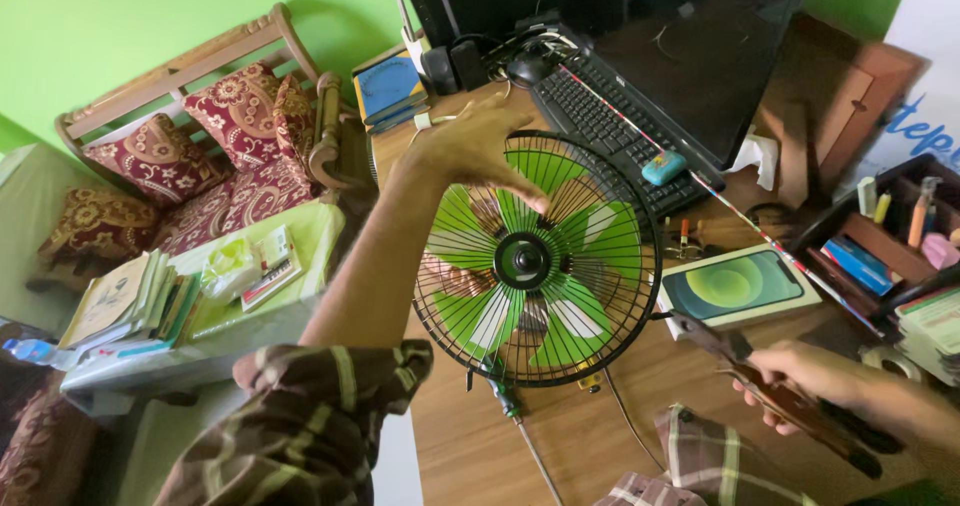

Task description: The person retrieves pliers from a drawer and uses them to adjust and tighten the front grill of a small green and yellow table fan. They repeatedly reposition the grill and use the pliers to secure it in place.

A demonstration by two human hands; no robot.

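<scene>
Head camera looks down on a wooden desk (470, 456), where a small fan (537, 259) with green blades and a black wire guard stands tilted toward the viewer, between a keyboard (610, 131) behind it and the desk's near edge. The left hand (480, 146) rests on the top of the guard, fingers spread and curled over the rim, pressing rather than clamped tight. The right hand (800, 376) is closed around the handles of a pair of pliers (760, 371), whose nose points at the guard's right edge, just beside the wire ring; whether the tips already touch it I cannot tell. A screwdriver (505, 401) lies on the desk under the fan's lower rim, and a boxed phone (735, 286) sits near the pliers. To work the guard well, the steadying hand should hold the rim firmly so the fan does not rock, with fingers kept outside the wires. The pliers should bite squarely on one clip or wire, with a small, controlled turn, since thin wire bends easily and a slip could send the nose into the blades.
</scene>
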